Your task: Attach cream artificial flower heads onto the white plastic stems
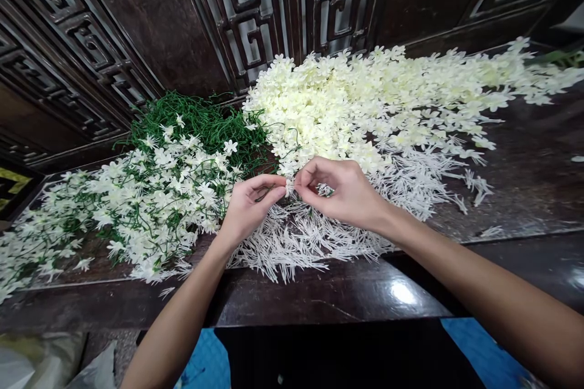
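My left hand and my right hand meet fingertip to fingertip over the middle of the dark wooden bench. Between them is a small white artificial flower, pinched by the thumb and finger of each hand; its finer parts are hidden by the fingertips. Beneath my hands spreads a pile of thin white spiky stamen pieces. Behind them lies a big heap of cream-white petal pieces. To the left are white flowers on green stems, with a tangle of bare green stems behind.
A carved dark wooden lattice backrest rises behind the heaps. The bench's glossy front edge runs along the near side. Pale plastic bags lie at the lower left, and something blue shows below the bench.
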Action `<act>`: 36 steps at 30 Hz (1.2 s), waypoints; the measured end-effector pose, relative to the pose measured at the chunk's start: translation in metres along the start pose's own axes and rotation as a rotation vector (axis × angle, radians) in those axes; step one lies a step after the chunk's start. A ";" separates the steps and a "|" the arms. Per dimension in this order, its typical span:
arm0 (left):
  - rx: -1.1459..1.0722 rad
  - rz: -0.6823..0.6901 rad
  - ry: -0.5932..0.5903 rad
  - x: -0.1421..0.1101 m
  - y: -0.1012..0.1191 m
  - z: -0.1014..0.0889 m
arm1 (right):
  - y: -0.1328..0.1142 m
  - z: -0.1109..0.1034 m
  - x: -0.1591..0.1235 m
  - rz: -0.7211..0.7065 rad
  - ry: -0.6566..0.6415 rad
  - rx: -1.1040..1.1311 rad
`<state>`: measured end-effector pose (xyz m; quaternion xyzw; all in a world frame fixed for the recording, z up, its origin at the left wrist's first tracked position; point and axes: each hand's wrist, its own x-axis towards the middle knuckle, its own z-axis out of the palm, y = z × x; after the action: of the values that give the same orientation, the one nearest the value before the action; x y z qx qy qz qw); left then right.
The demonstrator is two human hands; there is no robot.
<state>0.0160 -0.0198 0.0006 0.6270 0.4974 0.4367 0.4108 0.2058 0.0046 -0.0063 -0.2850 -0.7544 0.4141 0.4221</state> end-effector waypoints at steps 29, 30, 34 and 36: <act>0.066 0.089 0.020 -0.002 0.000 0.001 | 0.000 0.003 -0.002 -0.026 0.025 0.042; 0.056 0.081 0.025 -0.002 0.000 0.001 | 0.000 0.003 -0.002 -0.031 0.028 0.043; 0.026 0.026 0.071 0.000 -0.001 0.002 | 0.000 0.003 -0.002 -0.053 0.040 0.037; 0.031 0.017 0.069 0.000 -0.001 0.002 | 0.000 0.003 -0.002 -0.068 0.047 0.037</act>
<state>0.0176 -0.0193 -0.0012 0.6220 0.5127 0.4536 0.3801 0.2038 0.0022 -0.0083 -0.2609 -0.7458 0.4065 0.4587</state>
